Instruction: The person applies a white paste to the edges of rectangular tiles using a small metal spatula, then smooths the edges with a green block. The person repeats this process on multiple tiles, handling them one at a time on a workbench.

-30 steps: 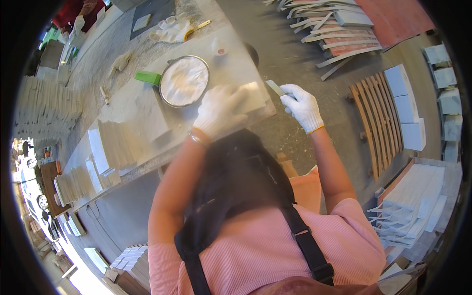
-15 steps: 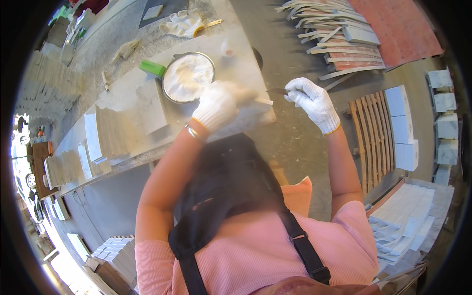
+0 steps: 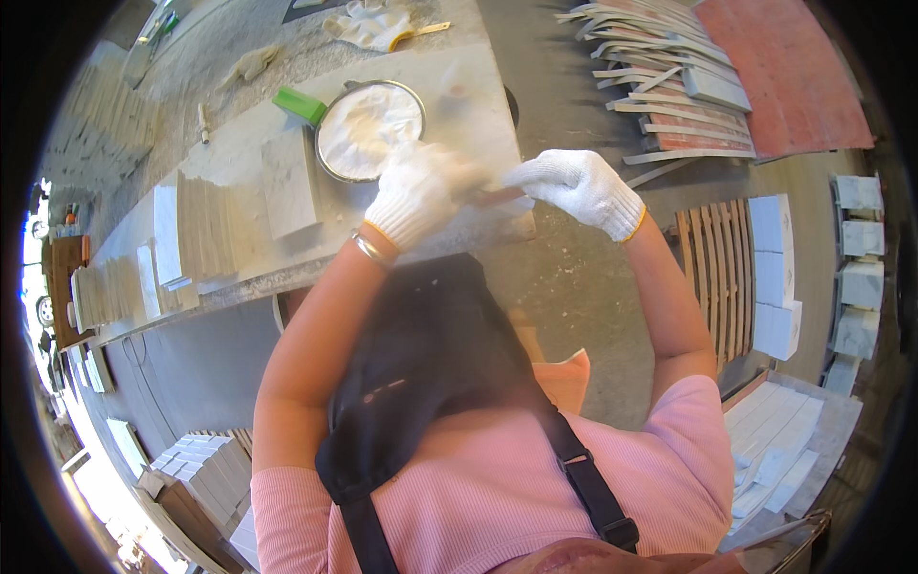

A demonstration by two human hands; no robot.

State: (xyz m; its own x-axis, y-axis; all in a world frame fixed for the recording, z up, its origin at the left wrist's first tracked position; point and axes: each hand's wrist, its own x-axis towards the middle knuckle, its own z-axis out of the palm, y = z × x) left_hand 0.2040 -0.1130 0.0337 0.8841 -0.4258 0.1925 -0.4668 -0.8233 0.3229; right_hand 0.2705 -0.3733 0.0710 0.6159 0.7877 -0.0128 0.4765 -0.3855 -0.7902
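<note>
My left hand [image 3: 416, 194], in a white knitted glove with a yellow cuff, is over the table beside a round bowl [image 3: 330, 143] of white paste. Its fingers are smeared by motion, so what they hold cannot be made out. My right hand [image 3: 579, 189], gloved alike, is closed in a pinch on a thin dark flat blade [image 3: 502, 195]. That blade reaches toward the left fingers, just off the table's right edge; the blur hides whether it touches anything there. A green block [image 3: 298, 103] stands against the bowl's left side.
On the stone-topped table [image 3: 469, 105] are a flat tile [image 3: 290, 182], a row of upright tiles [image 3: 206, 230] and loose gloves [image 3: 368, 24]. Rightward on the floor are pale strips [image 3: 660, 86], a wooden pallet [image 3: 712, 277] and stacked white blocks [image 3: 773, 258].
My right hand has moved left, bringing the dark blade up to my left hand's fingers. My left hand stays near the bowl, still blurred. The view has shifted slightly.
</note>
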